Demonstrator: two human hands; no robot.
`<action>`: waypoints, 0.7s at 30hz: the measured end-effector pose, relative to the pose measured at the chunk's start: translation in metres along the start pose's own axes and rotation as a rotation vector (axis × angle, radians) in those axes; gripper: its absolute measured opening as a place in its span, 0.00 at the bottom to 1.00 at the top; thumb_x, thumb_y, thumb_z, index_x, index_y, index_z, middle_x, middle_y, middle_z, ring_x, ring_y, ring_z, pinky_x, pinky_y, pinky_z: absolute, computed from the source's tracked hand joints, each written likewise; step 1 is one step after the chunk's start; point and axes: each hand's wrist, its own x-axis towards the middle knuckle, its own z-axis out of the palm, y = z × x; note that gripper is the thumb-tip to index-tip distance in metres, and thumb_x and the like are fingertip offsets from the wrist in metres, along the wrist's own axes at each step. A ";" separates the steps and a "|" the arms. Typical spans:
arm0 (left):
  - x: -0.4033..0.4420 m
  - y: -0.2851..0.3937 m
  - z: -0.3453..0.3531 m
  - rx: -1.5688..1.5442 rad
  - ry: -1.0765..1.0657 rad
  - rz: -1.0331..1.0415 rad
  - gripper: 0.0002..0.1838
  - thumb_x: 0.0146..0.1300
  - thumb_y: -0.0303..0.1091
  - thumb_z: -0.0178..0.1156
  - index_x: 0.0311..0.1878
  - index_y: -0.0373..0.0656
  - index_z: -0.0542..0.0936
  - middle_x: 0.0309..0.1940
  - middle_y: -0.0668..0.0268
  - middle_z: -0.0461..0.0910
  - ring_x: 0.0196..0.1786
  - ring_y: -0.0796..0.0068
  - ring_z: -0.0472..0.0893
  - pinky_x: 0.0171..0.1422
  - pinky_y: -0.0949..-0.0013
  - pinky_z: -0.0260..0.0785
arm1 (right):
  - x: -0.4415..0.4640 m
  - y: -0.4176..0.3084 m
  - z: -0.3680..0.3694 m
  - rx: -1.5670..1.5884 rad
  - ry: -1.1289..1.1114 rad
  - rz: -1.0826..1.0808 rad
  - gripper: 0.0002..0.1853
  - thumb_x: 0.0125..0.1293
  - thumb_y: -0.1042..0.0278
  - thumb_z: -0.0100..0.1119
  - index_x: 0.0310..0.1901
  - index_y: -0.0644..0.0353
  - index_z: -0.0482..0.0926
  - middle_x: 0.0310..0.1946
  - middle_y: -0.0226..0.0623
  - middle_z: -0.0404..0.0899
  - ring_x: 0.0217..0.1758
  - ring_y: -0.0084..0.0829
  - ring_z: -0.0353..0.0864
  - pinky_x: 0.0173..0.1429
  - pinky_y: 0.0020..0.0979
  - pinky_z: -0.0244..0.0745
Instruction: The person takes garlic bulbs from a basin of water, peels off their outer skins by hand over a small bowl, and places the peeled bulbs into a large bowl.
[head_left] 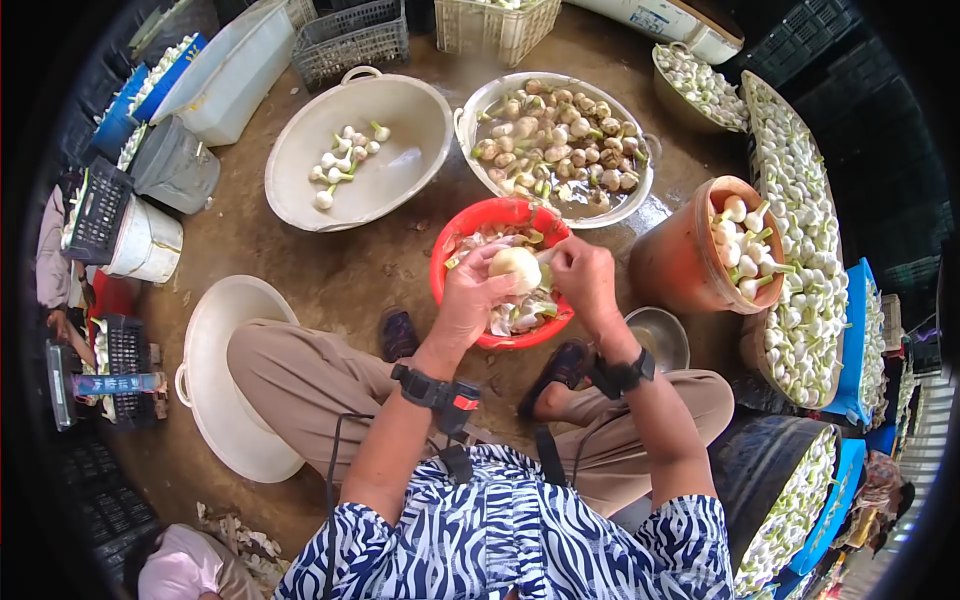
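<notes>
Garlic bulb (pixel 514 268) crosswise; points toward right hand (pixel 586 278)

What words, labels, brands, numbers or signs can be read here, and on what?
None reads clearly.
Blue strip, far left: pale characters, too blurred.
White container, top right: blue label, too small.
Blue bin, upper left: yellowish marks, too small.
Red patch, left wrist's device: any marking too small.

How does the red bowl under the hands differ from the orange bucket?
The red bowl is bright; the orange bucket is duller and stained. The red bowl is shallow; the orange bucket looks deeper. The red bowl holds loose peelings; the orange bucket holds bulbs. Both are round and open-topped.
</notes>
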 end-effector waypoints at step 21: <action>0.004 -0.006 -0.022 -0.080 -0.126 -0.297 0.33 0.50 0.39 0.67 0.60 0.40 0.68 0.47 0.68 0.75 0.48 0.80 0.76 0.49 0.72 0.73 | -0.017 -0.014 0.011 0.123 -0.210 -0.187 0.05 0.52 0.76 0.57 0.31 0.66 0.79 0.22 0.43 0.77 0.23 0.37 0.78 0.29 0.33 0.71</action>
